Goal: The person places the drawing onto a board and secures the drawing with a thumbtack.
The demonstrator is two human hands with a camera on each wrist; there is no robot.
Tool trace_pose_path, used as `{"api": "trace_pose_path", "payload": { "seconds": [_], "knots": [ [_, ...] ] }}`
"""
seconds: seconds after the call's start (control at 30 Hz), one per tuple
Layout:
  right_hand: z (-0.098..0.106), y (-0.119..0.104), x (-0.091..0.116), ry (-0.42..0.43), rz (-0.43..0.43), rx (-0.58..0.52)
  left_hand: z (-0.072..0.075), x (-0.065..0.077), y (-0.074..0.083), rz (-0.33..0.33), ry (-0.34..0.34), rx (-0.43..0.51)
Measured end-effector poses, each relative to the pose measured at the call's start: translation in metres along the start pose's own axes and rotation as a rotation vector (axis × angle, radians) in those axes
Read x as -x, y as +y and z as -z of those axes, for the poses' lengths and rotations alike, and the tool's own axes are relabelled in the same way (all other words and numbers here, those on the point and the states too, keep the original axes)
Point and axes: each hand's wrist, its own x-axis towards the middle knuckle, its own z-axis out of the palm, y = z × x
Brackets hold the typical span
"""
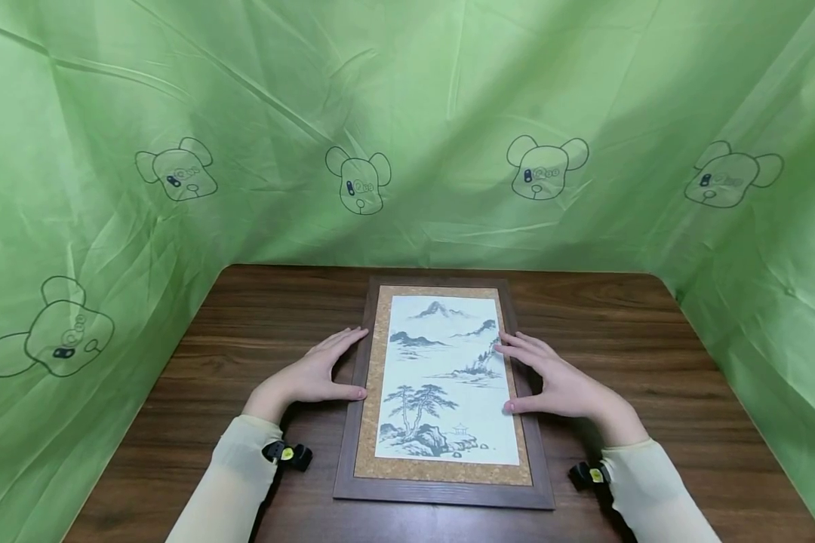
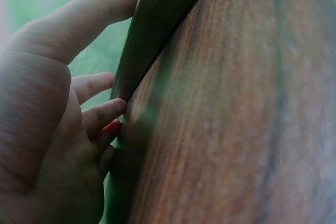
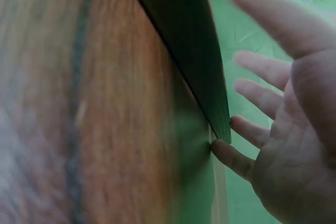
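A dark wooden picture frame lies on the table with a cork border inside it. On the cork sits a white sheet with an ink landscape painting of mountains, pines and rocks. My left hand is at the frame's left side, its thumb and fingertips touching the edge. From the right, my right hand reaches over the other side, thumb and fingers spread above the frame and the painting's edge. In the right wrist view, the lower fingertips meet the frame's side. Neither hand curls round anything.
The brown wood-grain table extends on both sides of the frame. Green fabric with mouse-head outlines hangs behind and at both sides. Small black wrist devices are strapped over the pale sleeves.
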Motion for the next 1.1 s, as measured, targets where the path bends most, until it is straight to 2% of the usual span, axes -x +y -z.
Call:
{"api": "trace_pose_path", "payload": {
  "seconds": [0.13,0.27,0.63,1.1],
  "knots": [
    [-0.0005,0.0,0.0,0.021,-0.027,0.025,-0.0004,-0.0002,-0.0002,0.005,-0.001,0.0],
    [-0.0025,0.0003,-0.0001,0.001,-0.05,0.05,-0.0006,-0.0004,-0.0003,0.008,-0.003,0.001],
    [-0.0066,-0.003,-0.0027,0.0,-0.04,0.077,-0.0005,-0.0007,-0.0026,0.005,0.0,-0.008],
    [-0.0085,-0.0004,-0.0026,-0.043,-0.048,0.037,-0.0001,-0.0004,-0.0028,0.007,-0.002,-0.008]
  ]
}}
